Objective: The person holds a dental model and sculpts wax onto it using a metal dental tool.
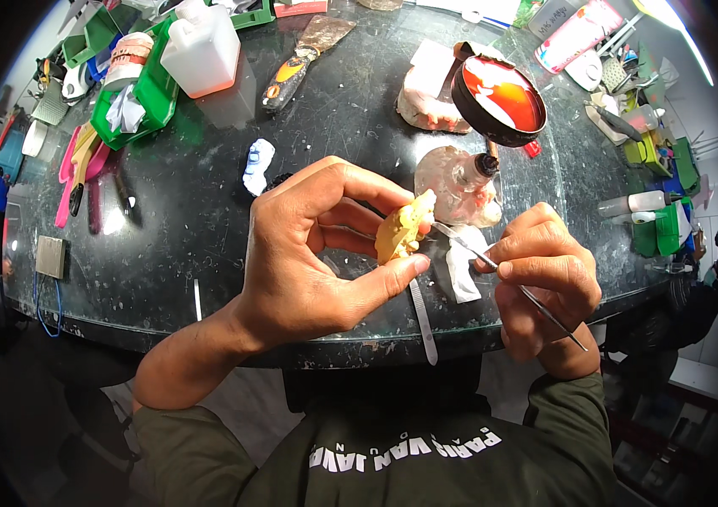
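Observation:
My left hand point(304, 262) grips a small yellow dental cast point(398, 235) between thumb and fingertips, above the table's front part. In my right hand point(549, 275) is a thin metal dental carver point(547, 313), pinched like a pen. Its far tip reaches the cast's right side; whether it touches cannot be made out. Just beyond the cast stands a glass spirit lamp point(439, 175) with a dark neck. A crumpled white tissue point(463, 275) lies between my hands. Below the cast, a flat metal spatula point(423, 325) lies near the table edge.
A round black pan of red wax point(502, 97) sits beyond the lamp, beside a pale plaster block point(431, 95). Farther off are a scraper point(300, 68), a plastic bottle point(201, 52) and a green tray point(143, 110). A bluish-white piece point(257, 166) lies left of centre.

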Available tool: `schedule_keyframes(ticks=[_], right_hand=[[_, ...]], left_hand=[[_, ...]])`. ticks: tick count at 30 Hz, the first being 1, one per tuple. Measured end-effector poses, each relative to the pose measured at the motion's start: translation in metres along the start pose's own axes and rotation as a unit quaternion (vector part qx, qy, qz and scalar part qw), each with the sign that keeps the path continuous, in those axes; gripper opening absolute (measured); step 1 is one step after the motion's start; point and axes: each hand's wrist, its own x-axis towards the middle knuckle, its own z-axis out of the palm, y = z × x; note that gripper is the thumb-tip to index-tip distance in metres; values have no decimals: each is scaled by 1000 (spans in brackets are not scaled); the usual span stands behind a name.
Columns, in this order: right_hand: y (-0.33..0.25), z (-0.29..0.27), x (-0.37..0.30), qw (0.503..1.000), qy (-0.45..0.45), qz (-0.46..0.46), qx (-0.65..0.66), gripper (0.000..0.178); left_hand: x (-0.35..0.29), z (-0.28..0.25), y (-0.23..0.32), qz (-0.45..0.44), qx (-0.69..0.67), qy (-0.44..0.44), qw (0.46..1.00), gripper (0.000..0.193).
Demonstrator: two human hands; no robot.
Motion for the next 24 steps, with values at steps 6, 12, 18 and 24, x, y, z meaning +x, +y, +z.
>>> schedule_keyframes(ticks=[6, 12, 18, 24], right_hand=[[-1, 0, 1, 1000, 2, 14, 5, 34], [1, -1, -1, 1000, 6, 19, 21, 35], [1, -1, 0, 1000, 4, 15, 18, 34], [-1, 1, 1, 1000, 5, 16, 13, 34]], left_hand=[[0, 1, 0, 2, -8, -1, 1000, 43], [0, 0, -1, 6, -8, -5, 1000, 44], [0, 0, 0, 8, -6, -2, 1000, 43], [1, 0, 1, 6, -4, 0, 1000, 44]])
